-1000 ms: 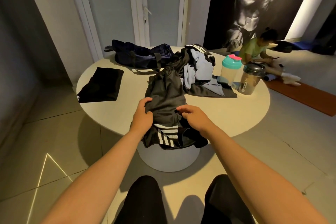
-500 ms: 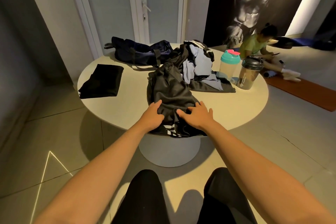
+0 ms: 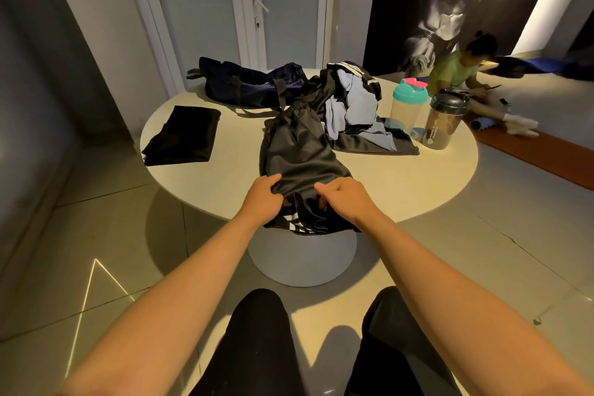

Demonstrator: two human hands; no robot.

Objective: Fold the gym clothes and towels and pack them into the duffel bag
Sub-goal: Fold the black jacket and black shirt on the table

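Legs in black are seen nearest, below two bare forearms. One pair of black shorts (image 3: 299, 157) with white stripes is spread at the near edge of the round white worktop (image 3: 401, 183), its hem hanging over the rim. The near part is clenched in the grip of the left hand (image 3: 262, 194) and the right hand (image 3: 345, 199), fingers curled into the cloth. One folded black garment (image 3: 184, 137) is laid to the left. One loose pile of clothes (image 3: 350, 106) is heaped behind the shorts, with two shakers beside it: a teal-lidded bottle (image 3: 408, 106) and a dark-lidded bottle (image 3: 445, 120). One dark blue duffel bag (image 3: 244, 83) is set at the far edge.
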